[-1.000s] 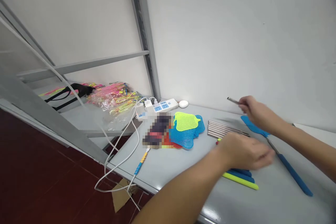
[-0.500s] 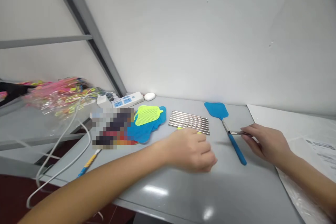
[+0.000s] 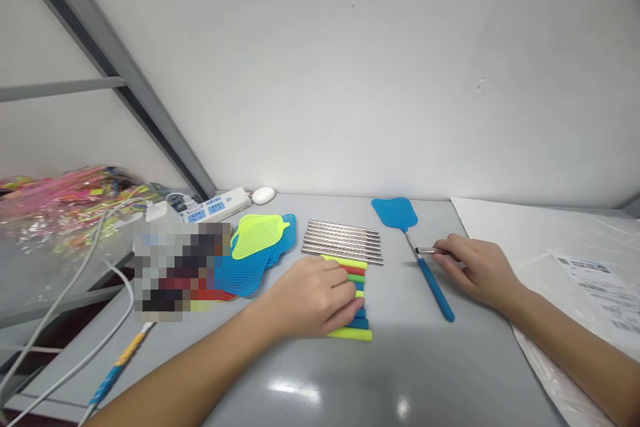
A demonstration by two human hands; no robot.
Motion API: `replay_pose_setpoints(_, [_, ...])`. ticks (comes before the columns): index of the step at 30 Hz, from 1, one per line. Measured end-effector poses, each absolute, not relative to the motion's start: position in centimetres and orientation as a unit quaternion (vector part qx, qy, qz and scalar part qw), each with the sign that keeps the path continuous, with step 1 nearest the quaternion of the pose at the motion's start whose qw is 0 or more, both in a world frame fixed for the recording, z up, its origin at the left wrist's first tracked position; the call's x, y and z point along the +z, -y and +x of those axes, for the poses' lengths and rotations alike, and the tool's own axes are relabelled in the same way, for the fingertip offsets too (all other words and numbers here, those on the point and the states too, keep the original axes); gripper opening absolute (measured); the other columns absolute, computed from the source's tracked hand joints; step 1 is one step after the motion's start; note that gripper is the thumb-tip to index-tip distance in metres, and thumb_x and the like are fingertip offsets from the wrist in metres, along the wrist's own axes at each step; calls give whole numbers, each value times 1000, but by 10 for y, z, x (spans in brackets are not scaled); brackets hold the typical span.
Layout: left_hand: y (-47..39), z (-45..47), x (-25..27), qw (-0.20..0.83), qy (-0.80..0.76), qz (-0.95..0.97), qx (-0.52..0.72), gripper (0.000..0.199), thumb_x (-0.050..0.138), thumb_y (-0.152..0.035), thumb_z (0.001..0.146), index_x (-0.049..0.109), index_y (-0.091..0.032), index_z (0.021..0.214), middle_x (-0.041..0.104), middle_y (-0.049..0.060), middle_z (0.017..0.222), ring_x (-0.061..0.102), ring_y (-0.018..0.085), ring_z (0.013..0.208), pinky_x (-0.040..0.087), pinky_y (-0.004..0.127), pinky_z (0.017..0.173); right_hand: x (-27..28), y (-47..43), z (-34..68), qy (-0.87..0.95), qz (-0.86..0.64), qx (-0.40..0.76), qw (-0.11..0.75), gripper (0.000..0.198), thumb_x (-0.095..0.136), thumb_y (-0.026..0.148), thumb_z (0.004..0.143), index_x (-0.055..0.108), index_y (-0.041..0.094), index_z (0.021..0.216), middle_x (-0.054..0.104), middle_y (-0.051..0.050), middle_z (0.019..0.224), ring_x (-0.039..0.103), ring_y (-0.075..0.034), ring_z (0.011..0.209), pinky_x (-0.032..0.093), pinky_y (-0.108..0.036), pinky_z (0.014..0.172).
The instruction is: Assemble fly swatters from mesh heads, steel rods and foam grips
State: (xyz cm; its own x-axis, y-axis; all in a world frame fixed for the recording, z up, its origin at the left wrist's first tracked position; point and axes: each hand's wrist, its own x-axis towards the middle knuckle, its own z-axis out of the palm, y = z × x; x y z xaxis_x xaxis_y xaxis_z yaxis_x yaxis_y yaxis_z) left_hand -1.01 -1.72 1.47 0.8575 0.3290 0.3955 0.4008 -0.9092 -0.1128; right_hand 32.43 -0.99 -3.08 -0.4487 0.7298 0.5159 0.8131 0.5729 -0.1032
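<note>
The right hand (image 3: 483,270) pinches a short metal rod (image 3: 426,251) between narrowed fingers, its free end pointing toward the left hand (image 3: 320,297). Just past those fingertips lies a blue swatter (image 3: 395,213), its head farther out and its grip angling back nearer; whether the rod touches it I cannot tell. The left hand's fingers curl down over a row of coloured handles (image 3: 357,278) on the worktop (image 3: 400,373); whether they grip one I cannot tell. Just beyond the left fingers lie silvery rods (image 3: 343,241) side by side, and left of these, overlapping mesh swatter heads (image 3: 260,237).
</note>
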Motion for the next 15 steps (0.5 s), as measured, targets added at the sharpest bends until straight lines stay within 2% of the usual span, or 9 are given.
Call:
replay_pose_setpoints(7, [1, -37, 31, -10, 295, -947, -127, 27, 47, -27, 95, 63, -19, 75, 59, -1, 66, 53, 12, 61, 33, 25, 57, -33, 6, 328, 821, -491, -66, 284, 18, 48, 35, 96, 61, 23, 92, 63, 0, 70, 54, -14, 54, 38, -28, 53])
replay_pose_setpoints(11, [8, -35, 41, -112, 290, -943, -115, 22, 55, -31, 92, 66, -19, 77, 60, -3, 67, 54, 10, 61, 34, 23, 57, -32, 6, 326, 829, -478, -77, 278, 17, 51, 33, 95, 65, 23, 95, 64, 0, 73, 51, -12, 52, 38, -27, 53])
replay_pose_setpoints(15, [18, -25, 40, -162, 261, -948, -85, 16, 63, -32, 87, 68, -20, 76, 58, -5, 61, 52, 9, 57, 33, 22, 55, -31, 6, 326, 825, -482, -82, 284, 17, 54, 33, 94, 67, 23, 94, 65, 0, 75, 51, -11, 52, 39, -26, 53])
